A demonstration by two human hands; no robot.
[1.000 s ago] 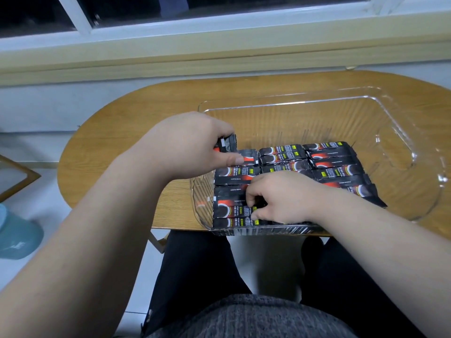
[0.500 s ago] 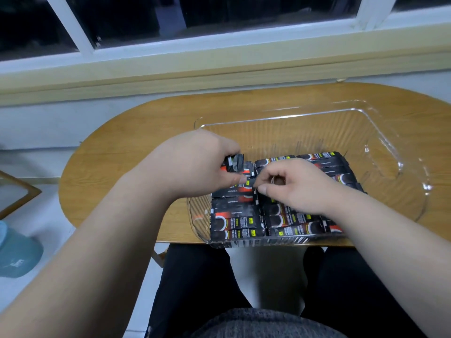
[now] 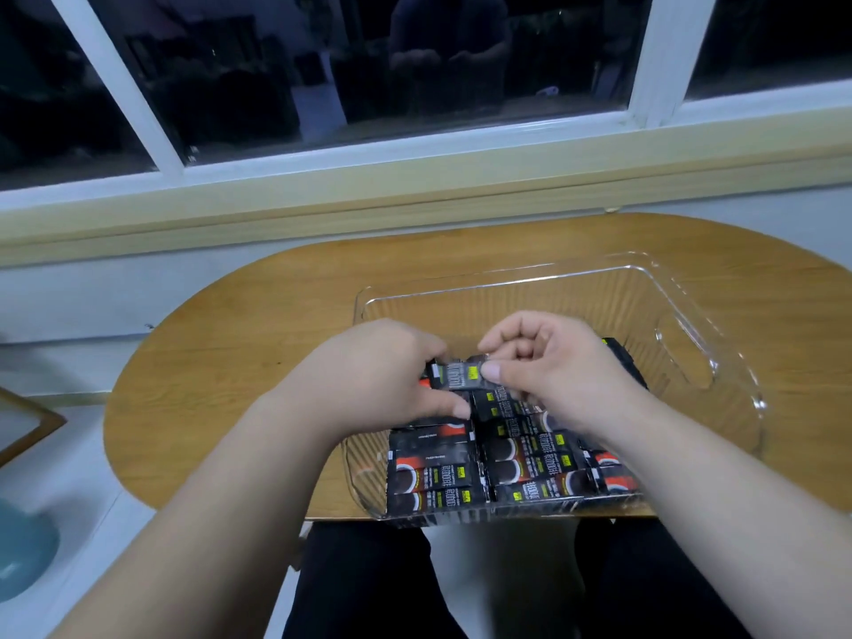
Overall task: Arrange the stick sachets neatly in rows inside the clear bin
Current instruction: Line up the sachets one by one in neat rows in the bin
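Both hands are up off the rows now! Half a second ago the right hand (image 3: 553, 366) sat low over the middle column; now it has lifted to meet the left hand (image 3: 378, 375) above the near-left part of the clear bin (image 3: 719, 362). The left hand's fingers are curled round a small bundle of stick sachets (image 3: 445, 376), thumb tucked underneath. The right thumb and forefinger pinch the bundle's right end, with the other fingers folded in. The view has tipped upward too, so more of the window (image 3: 645, 62) shows.

Below, the laid sachets (image 3: 521, 468) fill the bin's near half in side-by-side columns, black with red and yellow marks. The bin sits on the oval wooden table (image 3: 239, 343), its near edge at the table's front. The hands hide the far ends of those columns and the right forearm covers the right one. On the floor at left lies something teal (image 3: 23, 555), and a wooden frame corner (image 3: 32, 419) is also there.
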